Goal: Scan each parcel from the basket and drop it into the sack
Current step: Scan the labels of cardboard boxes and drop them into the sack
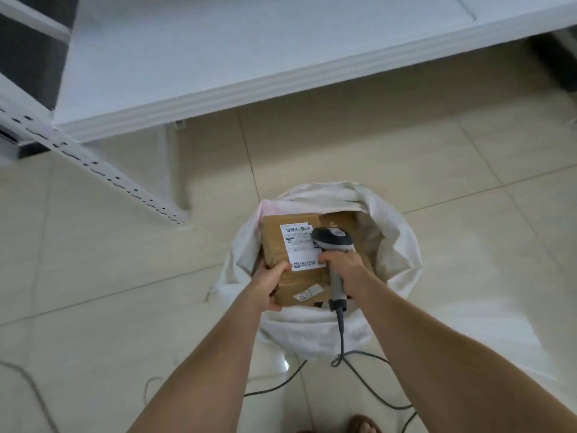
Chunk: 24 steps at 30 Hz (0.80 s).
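Note:
A brown cardboard parcel [276, 242] with a white barcode label hangs over the open mouth of a white sack [396, 242] on the floor. My left hand [270, 284] grips the parcel's near left corner. My right hand [345, 268] holds a grey barcode scanner [332, 240] by its handle, its head right over the label's right edge, and the thumb touches the parcel. More brown cardboard shows inside the sack behind the parcel. No basket is in view.
A white table [218, 57] juts over the floor beyond the sack, with a perforated white shelf post [93, 165] at left. The scanner's grey cable [368, 370] loops across the tiled floor near my foot [363, 425].

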Each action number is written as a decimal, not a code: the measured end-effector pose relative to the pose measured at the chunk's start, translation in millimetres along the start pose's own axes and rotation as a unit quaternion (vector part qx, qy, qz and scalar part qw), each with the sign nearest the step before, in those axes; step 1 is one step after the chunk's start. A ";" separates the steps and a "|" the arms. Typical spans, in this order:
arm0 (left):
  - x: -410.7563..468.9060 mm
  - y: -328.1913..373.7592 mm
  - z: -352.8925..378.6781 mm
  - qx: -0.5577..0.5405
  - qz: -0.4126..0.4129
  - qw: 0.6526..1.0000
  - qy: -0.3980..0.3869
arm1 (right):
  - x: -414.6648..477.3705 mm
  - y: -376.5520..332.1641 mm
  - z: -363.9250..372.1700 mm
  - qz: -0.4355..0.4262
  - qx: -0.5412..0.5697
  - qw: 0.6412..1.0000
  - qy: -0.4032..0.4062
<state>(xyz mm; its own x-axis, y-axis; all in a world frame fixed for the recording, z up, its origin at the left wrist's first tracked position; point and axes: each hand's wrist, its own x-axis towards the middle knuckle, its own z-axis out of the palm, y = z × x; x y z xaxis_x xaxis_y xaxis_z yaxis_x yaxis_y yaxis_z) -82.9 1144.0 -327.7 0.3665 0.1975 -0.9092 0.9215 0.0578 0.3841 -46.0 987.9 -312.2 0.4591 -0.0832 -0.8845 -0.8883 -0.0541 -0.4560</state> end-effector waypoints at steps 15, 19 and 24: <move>52.4 -19.8 -10.1 0.149 0.002 0.977 0.153 | 33.4 23.0 26.0 0.011 -0.075 0.996 -0.054; 0.8 12.8 -6.7 0.173 0.031 0.971 0.160 | -14.4 1.3 4.2 -0.015 -0.051 0.998 -0.027; -95.2 70.9 8.7 0.179 0.100 0.973 0.108 | -106.1 -39.5 -33.4 -0.027 0.021 0.999 -0.025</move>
<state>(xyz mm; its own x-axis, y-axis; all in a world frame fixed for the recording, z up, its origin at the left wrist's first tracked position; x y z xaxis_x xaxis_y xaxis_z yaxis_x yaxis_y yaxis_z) -51.4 1120.8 -215.2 0.5441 0.3728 -0.7517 0.8337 -0.3408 0.4345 -59.2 965.6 -197.0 0.5060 -0.0305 -0.8620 -0.8625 -0.0159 -0.5057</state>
